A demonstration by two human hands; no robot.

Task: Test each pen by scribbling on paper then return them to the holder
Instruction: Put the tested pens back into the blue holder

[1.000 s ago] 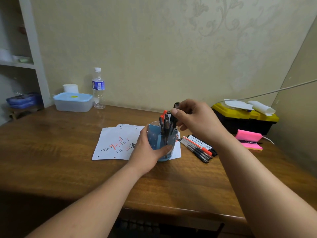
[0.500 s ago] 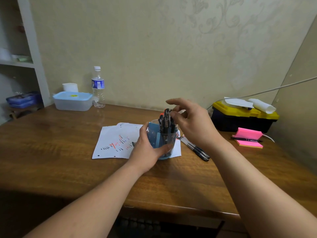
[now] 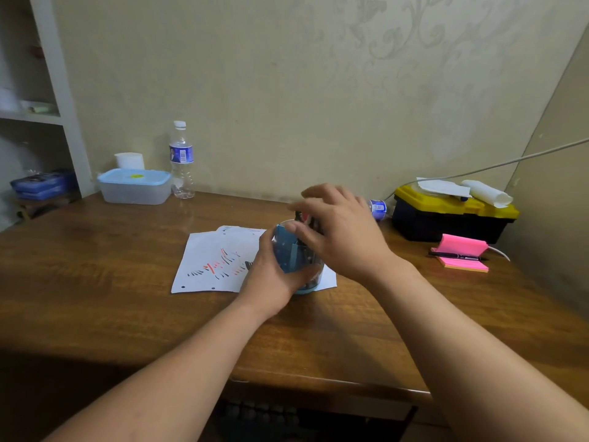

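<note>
A blue, partly clear pen holder [image 3: 288, 253] stands on the right edge of a white sheet of paper [image 3: 210, 260] marked with red and black scribbles. My left hand [image 3: 271, 272] grips the holder from its left side, thumb on the near wall. Several pens [image 3: 299, 215] stick up out of the holder, mostly hidden. My right hand [image 3: 341, 237] hovers over the top of the holder with its fingers spread and blurred, holding nothing, its thumb by the rim. The table to the right of the holder is covered by this hand.
On the wooden table [image 3: 95, 282]: a lidded plastic box [image 3: 134, 186] and an upright water bottle [image 3: 181, 161] at back left, a lying bottle [image 3: 377, 208], a yellow-and-black toolbox [image 3: 452, 215], and pink sticky notes [image 3: 462, 256] with a black pen at right. Shelves stand far left.
My right hand pinched a black pen above the holder, let it go into the holder, and now spreads over the pens. The left hand keeps its grip on the holder.
</note>
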